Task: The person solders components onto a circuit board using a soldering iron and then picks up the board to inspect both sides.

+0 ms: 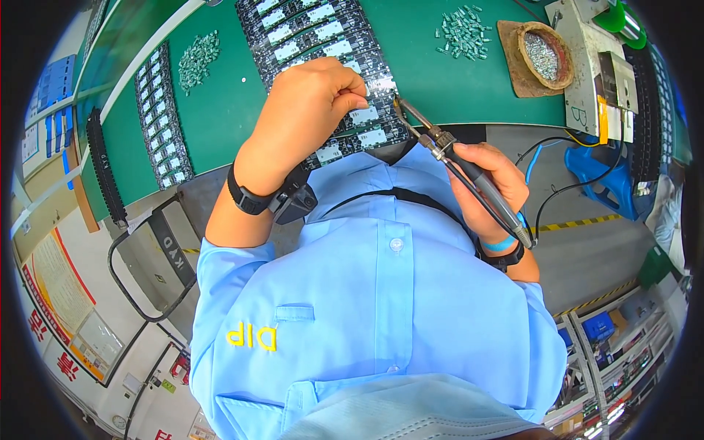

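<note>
In my right hand (490, 183) is a soldering iron (477, 174) with a thin metal feed tube alongside its shaft. Its tip points up and left, meeting the right edge of a panel of dark circuit boards with white patches (328, 50). My left hand (315, 103) hovers over that panel, thumb and forefinger pinched close to the iron's tip. Whatever the pinch holds, if anything, is too small to make out. The panel lies on the green bench top (220, 95), its near end by my waist.
Small clear-green parts form one pile (198, 60) at left and another (463, 34) at right. A second board panel (161, 121) lies far left. On the right are a round dish of metallic bits (544, 57), a pale metal unit (587, 88), a green spool (623, 26) and hanging cables.
</note>
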Motion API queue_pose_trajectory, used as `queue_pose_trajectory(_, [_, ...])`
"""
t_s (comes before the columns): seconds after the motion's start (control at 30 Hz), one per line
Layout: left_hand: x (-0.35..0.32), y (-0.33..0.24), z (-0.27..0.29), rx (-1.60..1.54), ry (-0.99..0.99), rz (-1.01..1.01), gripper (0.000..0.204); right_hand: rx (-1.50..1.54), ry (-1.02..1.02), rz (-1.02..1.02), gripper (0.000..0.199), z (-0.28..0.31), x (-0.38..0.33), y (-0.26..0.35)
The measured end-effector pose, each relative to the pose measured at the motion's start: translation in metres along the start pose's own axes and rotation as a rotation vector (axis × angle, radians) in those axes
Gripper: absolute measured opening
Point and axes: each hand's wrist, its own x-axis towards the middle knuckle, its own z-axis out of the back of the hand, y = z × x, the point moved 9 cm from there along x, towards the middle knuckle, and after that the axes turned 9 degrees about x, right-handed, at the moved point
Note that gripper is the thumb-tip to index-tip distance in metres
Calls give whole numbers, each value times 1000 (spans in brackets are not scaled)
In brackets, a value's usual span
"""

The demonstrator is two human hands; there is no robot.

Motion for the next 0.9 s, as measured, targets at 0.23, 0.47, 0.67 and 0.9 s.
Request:
queue_pose_trajectory(0.23, [0, 3, -3, 4, 8, 45, 9, 16, 8, 15, 32, -2, 1, 0])
queue_pose_trajectory(0.47, [-3, 4, -3, -12, -13, 69, 12, 17, 50, -3, 32, -10, 0, -4])
queue_pose_trajectory(0.67, [-2, 3, -3, 19, 1, 59, 12, 60, 34, -32, 33, -15, -2, -11])
queue_pose_trajectory(0.9, [-1, 8, -5, -27, 32, 112, 12, 35, 43, -57, 31, -18, -1, -13])
